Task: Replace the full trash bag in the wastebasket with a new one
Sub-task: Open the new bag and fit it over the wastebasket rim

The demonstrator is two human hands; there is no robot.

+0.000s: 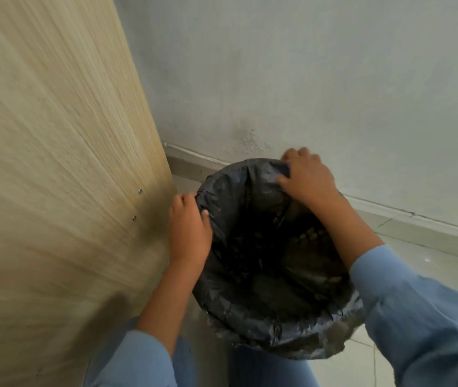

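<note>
A black trash bag (pixel 253 305) lines a round wastebasket on the floor; its edge is folded over the rim and hides the basket itself. Brownish litter shows dimly deep inside. My left hand (pixel 190 233) grips the bag's edge at the left side of the rim, thumb inside and fingers outside. My right hand (pixel 307 177) grips the bag's edge at the far side of the rim, against the wall.
A light wooden cabinet side (pixel 54 163) with two small metal fittings stands close on the left. A grey-white wall (pixel 306 79) with a skirting strip runs behind the basket. Pale floor tiles (pixel 417 261) lie to the right. My blue-trousered legs are below.
</note>
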